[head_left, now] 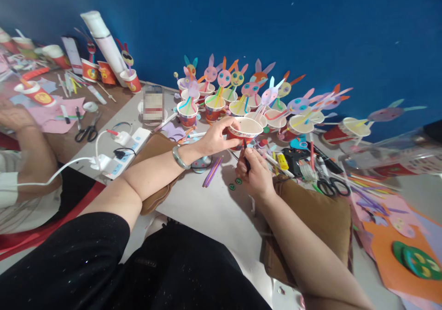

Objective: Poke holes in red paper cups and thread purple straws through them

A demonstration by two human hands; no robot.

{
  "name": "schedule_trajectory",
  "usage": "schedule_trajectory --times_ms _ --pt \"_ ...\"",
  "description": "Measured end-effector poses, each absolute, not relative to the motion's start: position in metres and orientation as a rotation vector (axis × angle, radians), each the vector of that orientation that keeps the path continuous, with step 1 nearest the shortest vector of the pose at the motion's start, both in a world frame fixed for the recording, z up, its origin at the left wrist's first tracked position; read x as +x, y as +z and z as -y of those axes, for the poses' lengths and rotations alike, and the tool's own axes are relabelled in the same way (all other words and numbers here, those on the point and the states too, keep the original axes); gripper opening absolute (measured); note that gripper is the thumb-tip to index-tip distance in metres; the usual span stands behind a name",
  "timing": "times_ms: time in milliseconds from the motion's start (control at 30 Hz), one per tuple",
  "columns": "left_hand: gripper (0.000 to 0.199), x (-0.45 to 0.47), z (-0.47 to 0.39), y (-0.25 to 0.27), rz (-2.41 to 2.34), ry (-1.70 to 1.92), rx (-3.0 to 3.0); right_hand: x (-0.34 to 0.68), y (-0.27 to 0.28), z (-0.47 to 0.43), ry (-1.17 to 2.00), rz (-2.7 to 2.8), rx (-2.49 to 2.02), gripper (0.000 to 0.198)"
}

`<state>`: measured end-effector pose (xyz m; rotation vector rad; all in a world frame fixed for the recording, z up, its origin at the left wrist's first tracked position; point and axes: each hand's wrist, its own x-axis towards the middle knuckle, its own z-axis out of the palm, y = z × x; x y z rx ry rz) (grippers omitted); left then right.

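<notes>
Here, the left hand (221, 137) clasps a round red-and-white paper cup (247, 126), best held undented; the right hand (253, 169) grips a slender black tool (245, 143).

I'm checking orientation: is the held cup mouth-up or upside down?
Mouth-up. The cup in the left hand shows its pale inside above its red side.

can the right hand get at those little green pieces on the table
Probably yes: the little green pieces lie uncovered beside the right hand, with nothing visible between, though the dark tool it holds might hamper pickup.
</notes>
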<state>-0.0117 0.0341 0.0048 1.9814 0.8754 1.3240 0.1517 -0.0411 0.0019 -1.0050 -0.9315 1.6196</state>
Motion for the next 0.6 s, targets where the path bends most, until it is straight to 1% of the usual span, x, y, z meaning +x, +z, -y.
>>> schedule_trajectory --times_ms 133,333,600 --pt "0.014 -0.0144 -0.0356 0.0046 -0.869 1.303 1.963 0.1529 0.0011 0.0412 1.611 0.949 -1.016 0.054" --pt "0.014 -0.0164 -0.037 0.0033 -0.905 1.244 1.925 0.1532 -0.0002 0.0408 1.605 0.973 -1.021 0.055" --pt "0.007 -0.0163 -0.0345 0.0048 -1.01 1.262 2.145 0.156 0.0031 0.0383 1.612 1.001 -1.048 0.053"
